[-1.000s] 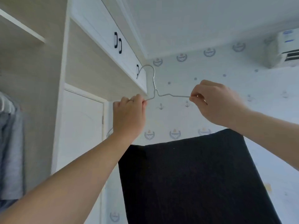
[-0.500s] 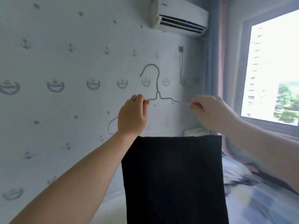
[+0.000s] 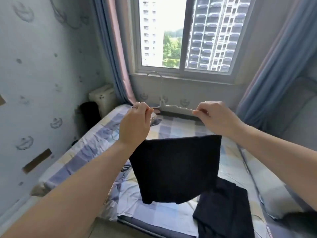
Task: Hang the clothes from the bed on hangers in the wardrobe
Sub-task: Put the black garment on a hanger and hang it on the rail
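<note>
Blue-and-cream checks cover the bed [image 3: 82, 148], which fills the lower middle of the frame beneath a window [image 3: 185, 35] showing tower blocks and trees. Blue curtains [image 3: 277, 66] hang at both sides of the window, and pale patterned wallpaper [image 3: 42, 66] runs down the left. At centre, the left hand [image 3: 135, 124] and right hand [image 3: 216, 117] each pinch one shoulder of a thin wire hanger [image 3: 169, 107], fingers curled on it and hook upright. A black garment [image 3: 176, 169] hangs just below them, above the bed. Another dark garment [image 3: 223, 208] lies crumpled on the bed at lower right.
</note>
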